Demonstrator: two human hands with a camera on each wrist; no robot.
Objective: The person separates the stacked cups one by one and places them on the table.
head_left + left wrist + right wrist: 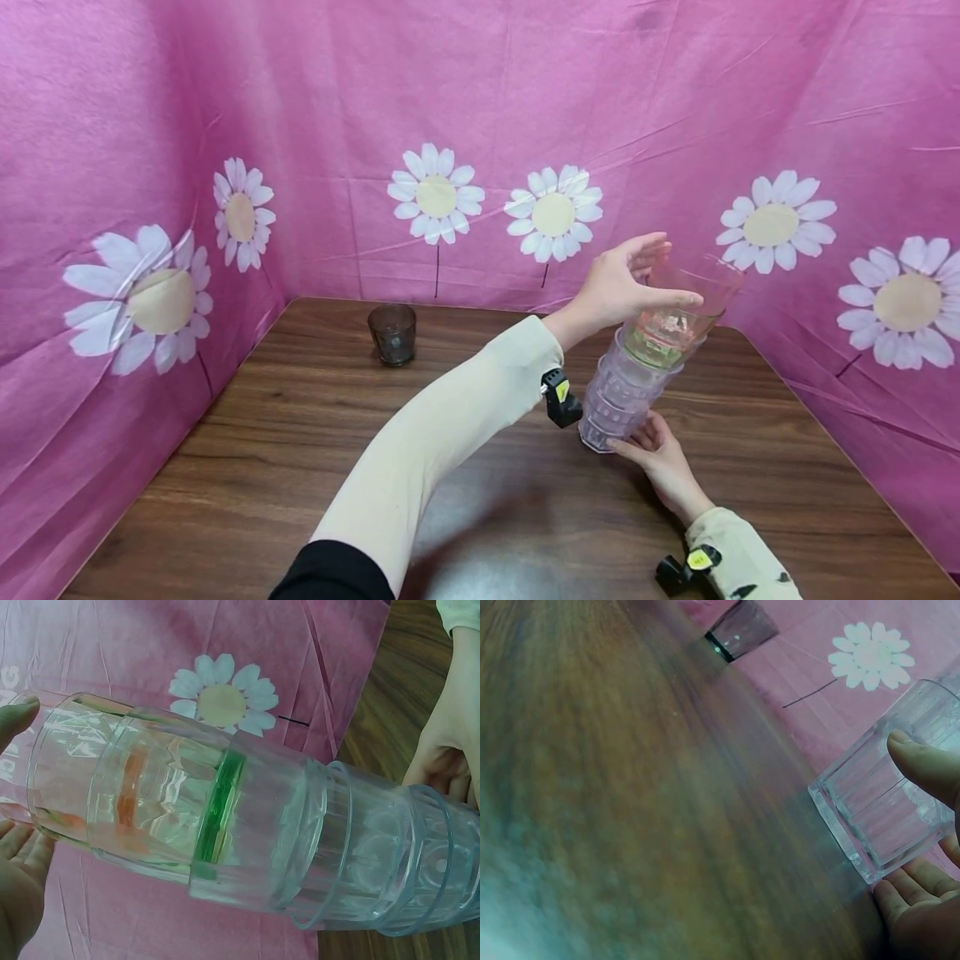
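Observation:
A leaning stack of clear plastic cups [626,383] stands on the wooden table [300,433], right of centre, its top tipped to the right. My left hand [671,271] reaches across and grips the rim of the topmost cup [686,312], thumb on the near side and fingers behind. In the left wrist view the stack [247,817] shows orange and green bands inside. My right hand [637,433] holds the bottom cup [877,802] at its base, with the thumb on its side and the fingers underneath.
A small dark glass [392,333] stands alone at the back left of the table. Pink cloth with white daisies [480,100] walls in the table on three sides. Small black clips sit on both wrists.

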